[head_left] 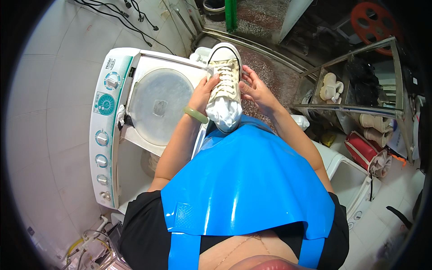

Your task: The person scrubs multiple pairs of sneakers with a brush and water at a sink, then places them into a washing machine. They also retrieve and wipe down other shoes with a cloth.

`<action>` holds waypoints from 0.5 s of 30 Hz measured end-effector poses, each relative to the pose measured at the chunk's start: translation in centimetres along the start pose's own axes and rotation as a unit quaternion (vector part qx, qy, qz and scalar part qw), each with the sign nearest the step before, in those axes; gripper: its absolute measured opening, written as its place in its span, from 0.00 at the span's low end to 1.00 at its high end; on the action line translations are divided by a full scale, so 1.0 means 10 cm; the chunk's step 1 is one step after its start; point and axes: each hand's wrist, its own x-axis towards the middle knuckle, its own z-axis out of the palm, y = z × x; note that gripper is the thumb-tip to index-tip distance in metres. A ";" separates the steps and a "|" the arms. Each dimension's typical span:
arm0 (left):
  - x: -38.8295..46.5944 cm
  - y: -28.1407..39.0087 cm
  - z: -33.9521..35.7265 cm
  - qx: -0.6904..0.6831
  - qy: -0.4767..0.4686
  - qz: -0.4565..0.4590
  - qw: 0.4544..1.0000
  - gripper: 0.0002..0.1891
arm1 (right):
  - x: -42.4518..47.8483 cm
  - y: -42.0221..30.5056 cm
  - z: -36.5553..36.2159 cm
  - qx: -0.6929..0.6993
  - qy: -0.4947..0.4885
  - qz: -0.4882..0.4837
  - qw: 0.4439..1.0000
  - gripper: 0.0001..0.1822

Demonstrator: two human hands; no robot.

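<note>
A cream canvas lace-up sneaker [225, 74] with a white rubber toe cap is held toe away from me, above the corner of a Haier twin-tub washing machine [113, 135]. White crumpled stuffing, like plastic or paper, [224, 112] fills its ankle opening. My left hand [205, 92] grips the sneaker's left side, the thumb on the laces; a pale green bangle [196, 114] is on that wrist. On the other side my right hand [257, 88] has its fingers spread by the sneaker's edge; whether a fingertip touches it is unclear. A bright blue apron [249, 175] covers my front.
To the left, the machine's round translucent lid [162, 106] is down beside an uncovered tub. A metal rack [347, 107] at the right holds several shoes. Near it are a red bag [362, 152] and a white appliance [351, 175]. Black cables [118, 17] hang on the tiled wall.
</note>
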 end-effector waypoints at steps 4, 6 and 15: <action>-0.12 -0.06 0.05 -0.008 -0.035 0.028 0.999 0.30 | 0.03 0.03 0.03 0.008 0.020 -0.009 1.000 0.52; -0.16 -0.04 0.07 0.057 -0.061 0.053 0.995 0.37 | 0.05 0.01 0.03 -0.014 0.027 -0.030 0.999 0.51; -0.18 0.07 0.10 -0.020 -0.150 0.056 0.987 0.35 | 0.03 0.01 0.00 0.149 -0.172 0.084 0.970 0.45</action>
